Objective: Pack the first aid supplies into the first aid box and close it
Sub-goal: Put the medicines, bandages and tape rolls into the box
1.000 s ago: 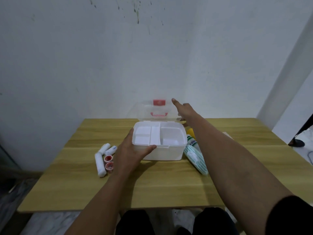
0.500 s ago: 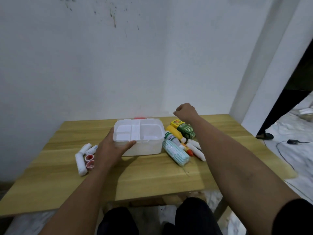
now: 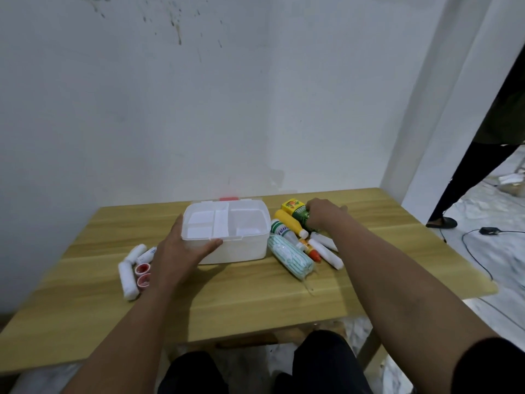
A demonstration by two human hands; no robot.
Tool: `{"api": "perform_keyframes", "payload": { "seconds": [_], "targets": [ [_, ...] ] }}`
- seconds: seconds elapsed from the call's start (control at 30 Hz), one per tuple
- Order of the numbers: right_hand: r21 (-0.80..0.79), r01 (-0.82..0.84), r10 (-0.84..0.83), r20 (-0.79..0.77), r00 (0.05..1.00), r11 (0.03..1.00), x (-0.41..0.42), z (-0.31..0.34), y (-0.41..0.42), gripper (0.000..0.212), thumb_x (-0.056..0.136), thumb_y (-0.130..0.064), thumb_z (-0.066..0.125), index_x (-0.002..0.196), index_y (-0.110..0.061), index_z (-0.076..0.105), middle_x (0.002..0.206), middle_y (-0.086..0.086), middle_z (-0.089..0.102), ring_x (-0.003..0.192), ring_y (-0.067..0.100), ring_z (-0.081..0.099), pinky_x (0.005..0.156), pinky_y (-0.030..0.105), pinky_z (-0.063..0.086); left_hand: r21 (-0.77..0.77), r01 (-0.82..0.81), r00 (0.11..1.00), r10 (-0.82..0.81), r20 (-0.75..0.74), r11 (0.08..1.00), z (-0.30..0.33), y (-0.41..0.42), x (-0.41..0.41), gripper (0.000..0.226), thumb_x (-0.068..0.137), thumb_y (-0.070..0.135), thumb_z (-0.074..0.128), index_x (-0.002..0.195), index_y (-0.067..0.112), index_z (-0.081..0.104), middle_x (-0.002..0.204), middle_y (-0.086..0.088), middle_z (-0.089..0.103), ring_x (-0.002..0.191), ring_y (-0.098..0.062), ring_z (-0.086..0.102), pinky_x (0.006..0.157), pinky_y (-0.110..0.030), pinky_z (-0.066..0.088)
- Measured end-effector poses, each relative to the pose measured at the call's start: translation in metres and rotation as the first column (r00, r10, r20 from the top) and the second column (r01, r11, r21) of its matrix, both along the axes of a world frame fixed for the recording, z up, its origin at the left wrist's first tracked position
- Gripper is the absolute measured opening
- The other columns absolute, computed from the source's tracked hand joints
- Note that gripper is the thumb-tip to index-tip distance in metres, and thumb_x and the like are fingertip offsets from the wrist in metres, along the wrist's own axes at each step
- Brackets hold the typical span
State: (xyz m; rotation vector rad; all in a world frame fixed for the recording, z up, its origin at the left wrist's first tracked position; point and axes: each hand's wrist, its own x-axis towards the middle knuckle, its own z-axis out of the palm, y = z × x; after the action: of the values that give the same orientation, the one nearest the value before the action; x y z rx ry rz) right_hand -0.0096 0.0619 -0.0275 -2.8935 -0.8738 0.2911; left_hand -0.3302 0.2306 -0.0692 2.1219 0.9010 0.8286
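**Now for the first pick: right hand on the green box**

Right now the left hand (image 3: 181,248) is spread flat against the near left corner of the open first aid box (image 3: 227,231), bracing it on the surface (image 3: 241,297). At the box's 3 o'clock, the right hand (image 3: 322,213) is curled over the green and yellow carton (image 3: 295,210), seemingly gripping it, though the fingers are hidden. Best play, I'd say: lift it clear of the yellow bottle (image 3: 288,221) just beside it before swinging across, and drop it into the large empty compartment. Gauze rolls (image 3: 127,275) and red-capped pots (image 3: 143,273) wait at 9 o'clock.
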Motion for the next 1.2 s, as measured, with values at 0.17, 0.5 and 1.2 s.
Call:
{"api": "perform_keyframes", "payload": {
  "seconds": [0.17,0.5,1.2],
  "targets": [
    [0.06,0.027,-0.028,0.028,0.999,0.998,0.002,0.0,0.003,0.048,0.075,-0.022,0.071,0.121,-0.022,0.057,0.112,0.005,0.065,0.106,0.029,0.061,0.099,0.048,0.043,-0.015,0.015,1.0,-0.014,0.004,1.0,0.002,-0.002,-0.002,0.097,0.066,0.073,0.08,0.148,0.043,0.039,0.139,0.007,0.062,0.124,-0.023,0.06,0.097,-0.05,0.056],
    [0.203,-0.21,0.193,0.102,0.976,0.956,-0.013,0.105,0.026,0.063,0.073,-0.021,0.086,0.132,-0.01,0.065,0.124,0.012,0.065,0.109,0.03,0.064,0.087,0.037,0.056,-0.048,0.026,0.999,-0.028,-0.038,0.998,0.013,0.01,0.0,0.089,0.066,0.073,0.081,0.144,0.043,0.048,0.125,0.023,0.059,0.124,-0.017,0.058,0.092,-0.036,0.051],
    [-0.101,-0.499,0.505,0.042,0.862,0.861,-0.125,0.057,0.112,0.034,0.06,-0.014,0.091,0.085,-0.014,0.068,0.081,0.003,0.069,0.078,0.024,0.068,0.077,0.041,0.061,-0.049,-0.009,0.998,0.006,-0.063,0.999,0.005,0.016,0.004,0.111,0.061,0.078,0.08,0.155,0.035,0.041,0.147,0.003,0.059,0.13,-0.024,0.055,0.098,-0.044,0.056]
  ]
}}
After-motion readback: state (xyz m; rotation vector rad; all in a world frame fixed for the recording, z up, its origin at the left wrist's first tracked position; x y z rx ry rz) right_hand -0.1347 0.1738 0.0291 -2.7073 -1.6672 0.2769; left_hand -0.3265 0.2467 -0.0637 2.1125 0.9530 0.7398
